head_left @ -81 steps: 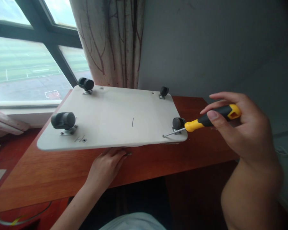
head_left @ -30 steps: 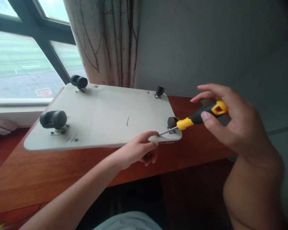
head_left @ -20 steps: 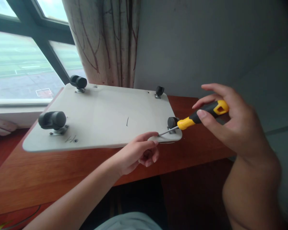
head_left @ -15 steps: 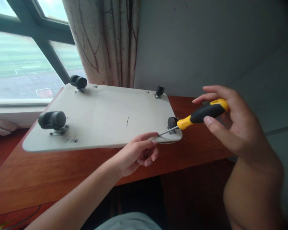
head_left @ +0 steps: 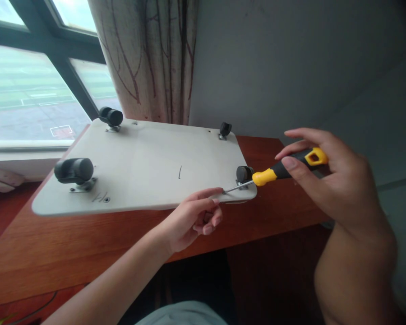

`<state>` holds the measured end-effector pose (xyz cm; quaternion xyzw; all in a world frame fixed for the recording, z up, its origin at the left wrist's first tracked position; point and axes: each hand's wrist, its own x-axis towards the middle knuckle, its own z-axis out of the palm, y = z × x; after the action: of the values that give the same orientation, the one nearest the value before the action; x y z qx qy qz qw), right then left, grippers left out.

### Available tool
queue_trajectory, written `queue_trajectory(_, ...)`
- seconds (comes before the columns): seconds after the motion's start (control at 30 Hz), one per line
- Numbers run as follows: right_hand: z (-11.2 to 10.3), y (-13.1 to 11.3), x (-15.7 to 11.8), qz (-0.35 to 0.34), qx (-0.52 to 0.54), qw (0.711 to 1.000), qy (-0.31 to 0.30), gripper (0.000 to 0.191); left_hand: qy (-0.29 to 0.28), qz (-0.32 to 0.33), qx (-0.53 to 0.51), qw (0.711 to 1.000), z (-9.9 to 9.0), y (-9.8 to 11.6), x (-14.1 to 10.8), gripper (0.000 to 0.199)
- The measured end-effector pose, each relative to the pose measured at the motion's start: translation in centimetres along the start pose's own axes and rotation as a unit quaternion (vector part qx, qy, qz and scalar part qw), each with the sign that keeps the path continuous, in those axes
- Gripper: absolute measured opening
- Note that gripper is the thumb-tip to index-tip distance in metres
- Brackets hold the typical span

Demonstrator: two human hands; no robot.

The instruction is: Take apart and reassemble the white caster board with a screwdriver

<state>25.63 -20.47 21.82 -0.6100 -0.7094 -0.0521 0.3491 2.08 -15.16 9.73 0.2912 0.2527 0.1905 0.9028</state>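
A screwdriver (head_left: pixel 264 176) with a yellow and black handle lies in my right hand (head_left: pixel 338 176), thumb and fingers around the handle. Its metal shaft slants down to the left, with the tip at the near right part of a white board (head_left: pixel 149 158). Right at that tip is my left hand (head_left: pixel 192 216): the index finger rests on the board and the thumb is close to it by the edge, other fingers curled. Whatever sits between them is too small to make out. Just behind the shaft stands a black caster wheel (head_left: pixel 244 173) on a metal plate.
The board lies wheels up on a reddish wooden table (head_left: pixel 122 239). More casters stand at its other corners, one at the near left (head_left: pixel 73 170). Behind are a patterned curtain (head_left: pixel 145 58), a grey wall (head_left: pixel 274 58) and a window (head_left: pixel 23 95) on the left.
My right hand has turned the screwdriver's handle, showing the hole in its end, and dropped slightly to the right. My left hand and the board stay put.
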Motion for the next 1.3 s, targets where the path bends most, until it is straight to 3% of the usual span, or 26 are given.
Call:
queue_trajectory(0.17,-0.2,0.0,-0.1,-0.014,0.074,0.995,-0.062,0.052,-0.006,0.006,-0.009,1.000,-0.1,-0.1,0.1,0.054)
queue_trajectory(0.37,0.0,0.2,0.0,-0.001,0.016,1.000,-0.004,0.043,0.011,0.012,-0.003,1.000,0.2,0.0,0.1,0.052)
queue_trajectory(0.57,-0.4,0.4,-0.4,-0.017,0.139,0.987,-0.074,0.051,0.028,0.006,0.023,0.999,0.7,0.8,0.1,0.049)
queue_trajectory(0.77,-0.1,0.9,-0.3,0.013,0.046,0.999,-0.012,0.044,0.034,-0.006,0.040,0.999,0.9,1.6,0.3,0.046)
queue_trajectory(0.93,-0.5,0.8,-0.6,-0.005,0.118,0.991,-0.062,0.048,0.031,-0.011,0.066,0.997,0.8,1.8,0.4,0.038)
queue_trajectory(1.17,-0.3,1.3,-0.7,0.026,0.028,0.999,-0.006,0.043,0.043,-0.023,0.192,0.980,1.5,2.4,0.8,0.034)
queue_trajectory(1.3,-0.7,1.2,-1.0,0.014,0.096,0.994,-0.058,0.049,0.057,-0.046,0.311,0.948,2.0,3.7,1.3,0.035)
